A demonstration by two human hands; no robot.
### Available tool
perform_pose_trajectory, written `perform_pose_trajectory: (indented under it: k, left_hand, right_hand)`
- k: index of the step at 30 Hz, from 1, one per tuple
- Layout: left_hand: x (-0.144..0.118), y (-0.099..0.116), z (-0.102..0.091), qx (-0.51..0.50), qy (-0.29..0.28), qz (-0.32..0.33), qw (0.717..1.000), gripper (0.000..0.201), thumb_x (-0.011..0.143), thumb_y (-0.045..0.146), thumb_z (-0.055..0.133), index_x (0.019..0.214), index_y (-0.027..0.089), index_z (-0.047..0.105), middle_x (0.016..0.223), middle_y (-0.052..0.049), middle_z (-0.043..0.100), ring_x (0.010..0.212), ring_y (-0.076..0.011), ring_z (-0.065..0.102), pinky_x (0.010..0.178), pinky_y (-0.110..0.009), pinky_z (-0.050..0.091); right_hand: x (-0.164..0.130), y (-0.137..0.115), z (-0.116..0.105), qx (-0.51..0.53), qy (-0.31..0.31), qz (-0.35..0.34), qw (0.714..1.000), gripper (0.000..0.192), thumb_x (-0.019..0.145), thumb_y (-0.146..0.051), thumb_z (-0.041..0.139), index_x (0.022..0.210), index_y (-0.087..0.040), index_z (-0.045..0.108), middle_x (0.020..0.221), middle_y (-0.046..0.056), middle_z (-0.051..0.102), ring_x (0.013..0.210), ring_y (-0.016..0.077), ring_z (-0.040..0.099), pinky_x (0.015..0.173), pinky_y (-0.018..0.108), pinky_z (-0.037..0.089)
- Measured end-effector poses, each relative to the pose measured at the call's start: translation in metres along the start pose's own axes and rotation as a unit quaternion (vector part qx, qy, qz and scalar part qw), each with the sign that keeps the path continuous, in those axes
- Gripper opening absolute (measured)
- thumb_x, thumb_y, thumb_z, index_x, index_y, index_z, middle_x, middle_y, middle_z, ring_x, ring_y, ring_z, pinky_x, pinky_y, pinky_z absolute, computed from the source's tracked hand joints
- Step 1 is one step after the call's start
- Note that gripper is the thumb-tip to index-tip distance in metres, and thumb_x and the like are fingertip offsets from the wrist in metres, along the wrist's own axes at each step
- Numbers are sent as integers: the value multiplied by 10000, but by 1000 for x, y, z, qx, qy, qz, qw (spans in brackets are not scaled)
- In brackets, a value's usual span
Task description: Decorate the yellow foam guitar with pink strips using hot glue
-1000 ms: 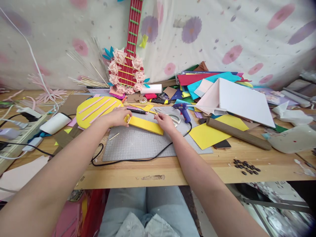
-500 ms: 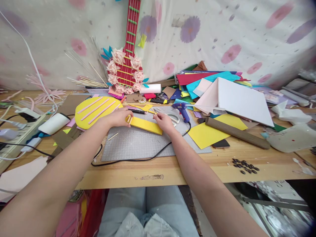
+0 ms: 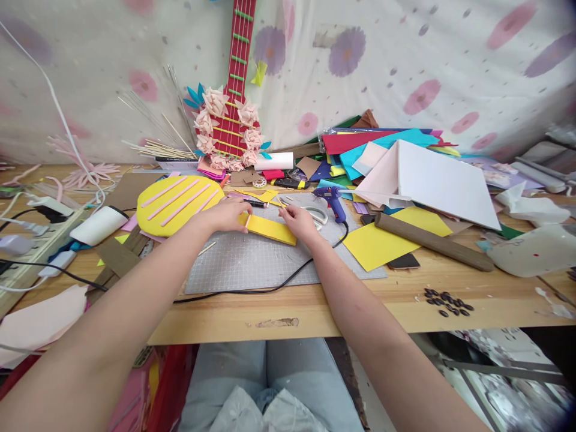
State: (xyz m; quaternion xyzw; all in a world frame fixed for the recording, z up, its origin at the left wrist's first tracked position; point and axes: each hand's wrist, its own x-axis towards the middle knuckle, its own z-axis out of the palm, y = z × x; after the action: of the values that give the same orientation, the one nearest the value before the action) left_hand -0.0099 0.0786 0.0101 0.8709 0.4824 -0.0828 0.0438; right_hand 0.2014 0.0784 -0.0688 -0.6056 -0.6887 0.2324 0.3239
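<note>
Left hand point(image 3: 229, 214) now farther along yellow strip point(image 3: 269, 228), glue gun point(image 3: 332, 201) just beyond.

I see a wooden tabletop point(image 3: 315, 312) carrying a grey cutting mat point(image 3: 252, 264), a black cable point(image 3: 252, 290), a brown roll point(image 3: 434, 243), dark seeds point(image 3: 447, 303) and a yellow sheet point(image 3: 378, 246).

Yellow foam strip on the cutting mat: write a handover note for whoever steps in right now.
Left hand presses the near-left end of the long yellow foam strip; right hand holds down its right end. Strip lies flat on the grey gridded cutting mat, beside the round yellow foam disc with pink stripes. Blue glue gun lies behind the right hand. Strip and disc not visibly joined yet.
</note>
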Motion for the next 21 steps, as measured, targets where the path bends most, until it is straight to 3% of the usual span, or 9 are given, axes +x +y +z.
perform_pose_trajectory:
  k: [21]
  left_hand:
    - [4,1,3,-9,2,9,1000,556,618,445,631,1113,210,538,1090,-78,567,1032,-261,512,887,-360,380]
  right_hand:
    - [-1,-2,-1,1,1,-9,1000,322,829,-425,413,756,-200,632,645,5,589,594,139,476,537,244,259]
